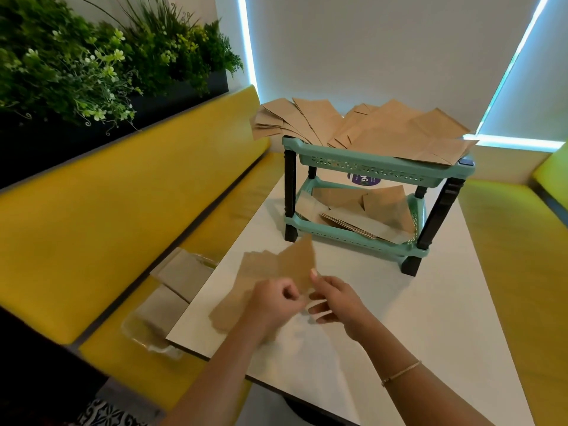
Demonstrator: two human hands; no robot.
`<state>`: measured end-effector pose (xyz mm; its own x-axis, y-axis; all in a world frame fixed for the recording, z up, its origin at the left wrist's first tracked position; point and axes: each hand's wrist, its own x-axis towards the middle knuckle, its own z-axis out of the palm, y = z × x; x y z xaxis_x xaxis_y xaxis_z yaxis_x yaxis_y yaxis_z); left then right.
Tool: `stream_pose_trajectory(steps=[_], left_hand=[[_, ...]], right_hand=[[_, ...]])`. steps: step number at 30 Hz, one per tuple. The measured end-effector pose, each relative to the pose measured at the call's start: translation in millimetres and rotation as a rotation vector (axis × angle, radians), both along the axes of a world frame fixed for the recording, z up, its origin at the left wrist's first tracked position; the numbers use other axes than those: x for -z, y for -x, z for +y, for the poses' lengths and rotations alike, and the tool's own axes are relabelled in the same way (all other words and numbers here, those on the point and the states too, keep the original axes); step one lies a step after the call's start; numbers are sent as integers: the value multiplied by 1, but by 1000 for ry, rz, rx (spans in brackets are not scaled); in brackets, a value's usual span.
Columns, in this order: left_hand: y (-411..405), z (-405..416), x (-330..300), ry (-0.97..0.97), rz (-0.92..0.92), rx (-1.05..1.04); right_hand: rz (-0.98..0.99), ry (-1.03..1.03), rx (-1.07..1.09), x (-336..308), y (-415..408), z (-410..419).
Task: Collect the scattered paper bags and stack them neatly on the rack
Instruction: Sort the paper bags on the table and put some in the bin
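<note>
Paper bags on the rack: brown flat bags (396,130) are seen fanned loosely over the top tier of the rack (381,167), several edges overhanging its rim; more bags (368,210) are laid askew in the lower tier. Neither tier is stacked neatly yet.
Rack: a mint-green two-tier frame on dark legs is stood on the far half of the white counter (430,302), well apart from the hands.
Paper bags in hand: a small bunch of brown bags (276,272) is held low over the near part of the counter, splayed out of line and blurred, so the count cannot be told.
Bags off the counter: a few greyer flat bags (181,275) are seen on the yellow bench seat (101,342) just beside the counter's left edge, some apparently inside clear wrapping.
Left hand: the left hand (273,305) is curled, its fingers pinched on the bunch's near edge.
Right hand: the right hand (335,299) is closed on the same bunch, thumb on top and fingers underneath.
Step in hand: gathering and squaring the loose bunch is judged to be under way.
Next move: edges are to be aligned, then the bunch carried forward to a tier and the fanned bags straightened.
</note>
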<state>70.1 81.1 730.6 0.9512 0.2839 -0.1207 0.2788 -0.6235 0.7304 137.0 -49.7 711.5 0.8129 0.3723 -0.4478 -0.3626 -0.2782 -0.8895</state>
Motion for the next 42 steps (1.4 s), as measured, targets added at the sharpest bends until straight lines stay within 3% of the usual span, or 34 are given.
stream_pose_trajectory(steps=[3,5,8,11,17,21,24,27,32,35,38,42], left_hand=[[-2,-18,0,183,108,191],[-7,-14,9,207,192,168],[-21,17,27,-82,199,-124],[-26,54,44,-415,347,-292],[-22,76,60,-534,535,-287],[-23,65,54,-527,450,-343],[-25,50,48,-455,344,-349],[-29,36,35,-257,263,-266],[-35,-14,-2,416,201,-78],[-34,-56,-11,676,209,23],[-36,-104,-5,722,237,183],[-38,-174,6,587,225,369]], right_hand=[[-35,100,116,-3,-7,-4],[-96,261,133,1,-12,-15],[-128,346,125,3,-11,-33],[-135,368,132,5,-10,-44],[-141,397,119,8,-9,-50],[-153,413,117,7,-8,-48],[-169,408,102,3,-6,-49],[-161,339,108,-6,-4,-55],[-10,-59,298,-28,1,-93],[1,-120,415,-33,7,-127],[-9,-94,526,-26,16,-166],[-16,-42,695,-8,32,-227]])
